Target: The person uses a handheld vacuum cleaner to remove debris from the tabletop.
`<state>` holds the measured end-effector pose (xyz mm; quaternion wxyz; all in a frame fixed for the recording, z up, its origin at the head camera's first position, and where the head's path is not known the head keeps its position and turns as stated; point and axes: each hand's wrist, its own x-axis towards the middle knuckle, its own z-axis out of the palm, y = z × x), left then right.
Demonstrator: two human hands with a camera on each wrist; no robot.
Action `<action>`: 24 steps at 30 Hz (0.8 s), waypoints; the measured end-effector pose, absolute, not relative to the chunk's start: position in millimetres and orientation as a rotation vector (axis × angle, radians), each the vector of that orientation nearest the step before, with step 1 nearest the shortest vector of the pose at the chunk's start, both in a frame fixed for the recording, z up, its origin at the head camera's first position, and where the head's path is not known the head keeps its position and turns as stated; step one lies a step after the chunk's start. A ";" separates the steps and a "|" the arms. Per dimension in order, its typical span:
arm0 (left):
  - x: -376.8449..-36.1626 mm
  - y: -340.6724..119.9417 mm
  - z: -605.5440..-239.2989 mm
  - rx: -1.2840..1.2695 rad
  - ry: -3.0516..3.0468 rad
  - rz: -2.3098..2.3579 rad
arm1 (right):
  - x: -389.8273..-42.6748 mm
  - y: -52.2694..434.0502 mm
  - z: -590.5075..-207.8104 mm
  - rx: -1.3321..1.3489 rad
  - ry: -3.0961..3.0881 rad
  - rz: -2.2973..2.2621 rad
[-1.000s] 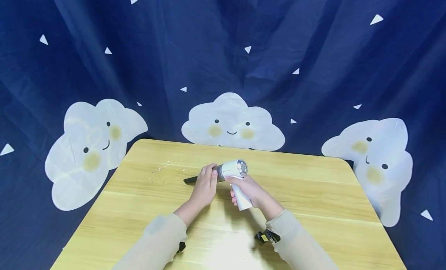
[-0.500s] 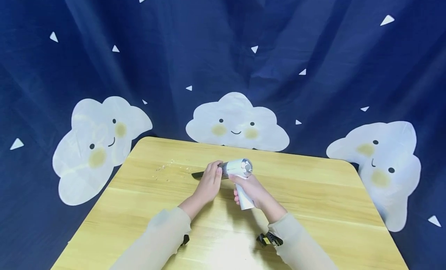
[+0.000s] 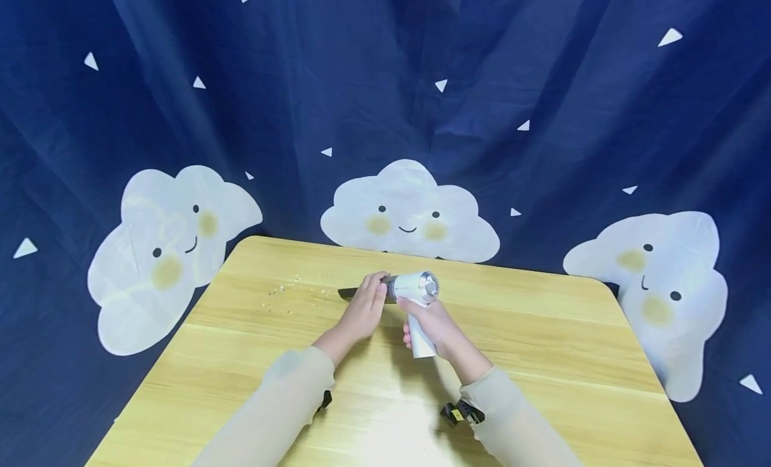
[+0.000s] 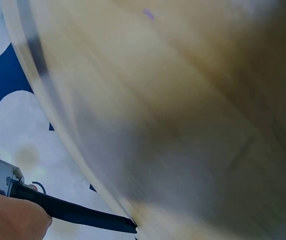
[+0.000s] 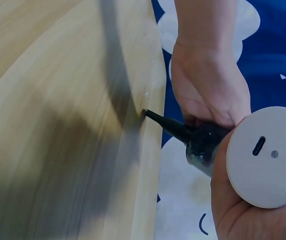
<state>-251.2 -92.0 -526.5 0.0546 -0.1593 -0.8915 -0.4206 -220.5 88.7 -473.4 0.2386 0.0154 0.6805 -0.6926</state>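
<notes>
**A:** So where are we with the handheld vacuum [image 3: 414, 290]? It sits over the middle of the wooden table [image 3: 542, 360], a bit toward the far side, and we've got both hands on it.

**B:** Yep. Our right hand [image 3: 435, 328] is wrapped around the white handle, which angles down toward us, with the round body just above the knuckles. Our left hand [image 3: 364, 311] is curled over the dark front section, right where the black nozzle [image 3: 348, 293] comes out. So both hands are grasping the vacuum, nothing loose.

**A:** And the nozzle pokes out past the left hand, pointing left?

**B:** Right, the tip sticks out clear of the fingers. In the right wrist view the nozzle [image 5: 165, 124] looks like it's down at the tabletop, but we can't tell for sure if it's touching.

**A:** How about room to move?

**B:** Plenty. Bare wood runs left, right and toward us. The far edge is fairly near the vacuum, with the blue cloud curtain [image 3: 385, 85] hanging right behind it. The left edge is well apart from the nozzle tip.

**A:** Anything on that side?

**B:** A scatter of small crumbs [image 3: 289, 297] just left of the nozzle, spread toward the far left corner. They lie between the tip and the table's left edge.
</notes>
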 end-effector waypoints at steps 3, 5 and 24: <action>-253.8 -93.5 -525.8 -0.484 -2.721 -1.266 | -221.7 86.8 -472.7 0.047 1.853 -1.911; -255.3 -94.5 -524.8 -0.484 -2.728 -1.257 | -223.0 85.4 -472.7 0.049 1.853 -1.918; -262.9 -105.4 -526.2 -0.444 -2.741 -1.241 | -236.3 75.8 -476.3 0.066 1.807 -1.908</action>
